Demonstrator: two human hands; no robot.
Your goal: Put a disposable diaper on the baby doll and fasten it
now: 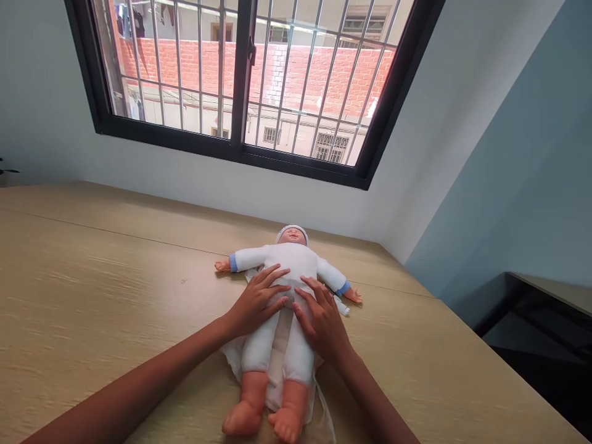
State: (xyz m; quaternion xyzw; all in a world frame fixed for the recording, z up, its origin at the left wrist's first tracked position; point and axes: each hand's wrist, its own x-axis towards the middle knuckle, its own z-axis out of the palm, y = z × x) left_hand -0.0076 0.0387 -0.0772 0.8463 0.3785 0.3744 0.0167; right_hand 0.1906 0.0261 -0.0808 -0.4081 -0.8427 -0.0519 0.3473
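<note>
A baby doll (293,256) lies on its back on the table, arms stretched out and feet toward me. It wears a white suit with blue cuffs and a pale cap. My left hand (259,296) rests flat on the left of its belly, fingers spread. On the right of the belly and upper leg lies my right hand (324,317), also spread and open. A thin, whitish sheet (276,398) shows between the doll's legs and beneath it. Its crumpled edges stick out on both sides; whether it is a cloth or a diaper, I cannot tell.
The wooden table (115,296) extends to the wall, with a seam running across it. Beyond it is a black-framed window (238,80) with metal bars outside. A dark piece of furniture (546,333) stands at the right, lower than the table. Leaves (8,169) show at the far left.
</note>
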